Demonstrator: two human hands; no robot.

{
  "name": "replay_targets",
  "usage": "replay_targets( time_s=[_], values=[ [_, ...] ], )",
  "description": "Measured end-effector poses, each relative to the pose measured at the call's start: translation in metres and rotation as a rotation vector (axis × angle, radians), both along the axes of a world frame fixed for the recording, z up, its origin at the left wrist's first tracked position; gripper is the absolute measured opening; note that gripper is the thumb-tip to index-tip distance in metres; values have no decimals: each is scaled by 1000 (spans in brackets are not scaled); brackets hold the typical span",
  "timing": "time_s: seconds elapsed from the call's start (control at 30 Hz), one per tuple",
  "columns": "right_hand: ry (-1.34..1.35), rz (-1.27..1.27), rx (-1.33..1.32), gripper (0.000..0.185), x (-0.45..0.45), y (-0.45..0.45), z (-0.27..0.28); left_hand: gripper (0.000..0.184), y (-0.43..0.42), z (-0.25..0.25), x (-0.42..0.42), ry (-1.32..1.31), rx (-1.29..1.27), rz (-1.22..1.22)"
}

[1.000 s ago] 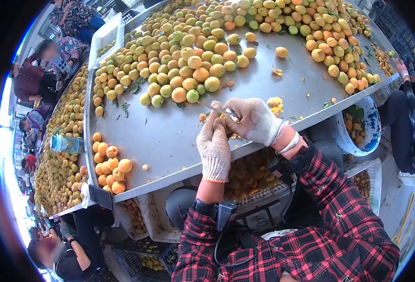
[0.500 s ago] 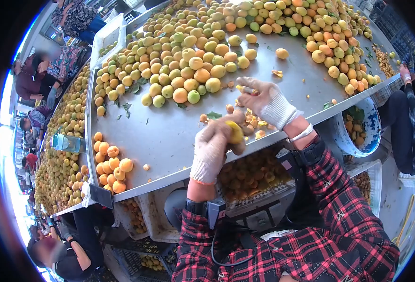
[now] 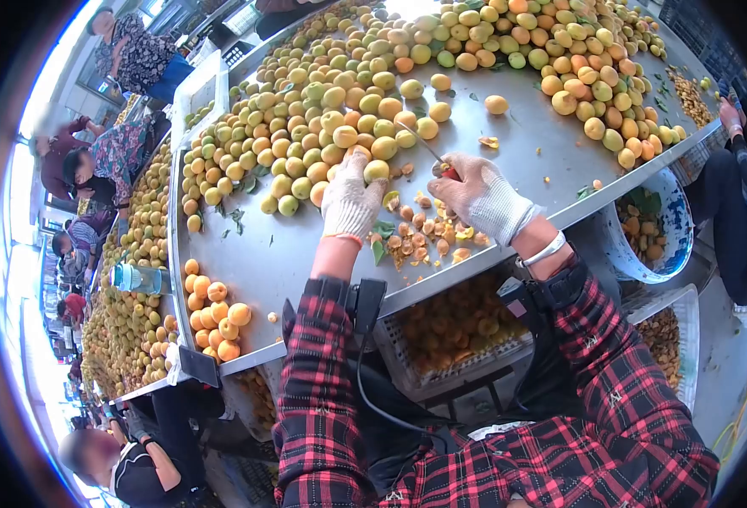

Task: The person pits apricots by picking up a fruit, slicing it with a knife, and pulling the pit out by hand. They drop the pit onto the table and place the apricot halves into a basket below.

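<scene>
My left hand (image 3: 348, 203), in a white knit glove, reaches into the near edge of the apricot pile (image 3: 305, 127). Its fingers and thumb close around a yellow-green apricot (image 3: 377, 171). In my right hand (image 3: 479, 193), also gloved, is a small knife (image 3: 421, 142) with a red handle, its blade pointing up and left. Between and below the hands lie pits and torn apricot pieces (image 3: 424, 229) on the metal table (image 3: 255, 237). One opened piece of fruit (image 3: 488, 142) sits beyond the right hand.
Orange apricots (image 3: 212, 313) are grouped at the table's left corner. Under the front edge is a crate of apricot halves (image 3: 449, 339). A blue-and-white bucket (image 3: 674, 224) hangs at the right. Several people work around, one (image 3: 136, 457) at lower left. A bottle (image 3: 140, 278) stands left.
My left hand has moved from the table's front edge to the pile; the yellow fruit it held is gone from it. My right hand has shifted slightly, and the knife blade now shows.
</scene>
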State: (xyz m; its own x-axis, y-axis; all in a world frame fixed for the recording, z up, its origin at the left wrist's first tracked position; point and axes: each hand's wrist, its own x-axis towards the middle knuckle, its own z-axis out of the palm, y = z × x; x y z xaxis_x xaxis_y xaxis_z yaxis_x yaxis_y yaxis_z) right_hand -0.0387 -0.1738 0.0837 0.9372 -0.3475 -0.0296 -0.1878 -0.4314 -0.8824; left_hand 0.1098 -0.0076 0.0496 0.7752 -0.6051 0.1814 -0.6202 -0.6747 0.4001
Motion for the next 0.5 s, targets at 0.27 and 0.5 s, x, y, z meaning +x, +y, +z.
replay_targets(
  time_s=[0.27, 0.5],
  values=[
    [16, 35, 354, 28, -7, -4, 16, 65, -32, -47, 17, -412, 473, 50],
    [-67, 47, 496, 29, -11, -2, 14, 43, 10, -15, -30, 16, 55, -38]
  ],
)
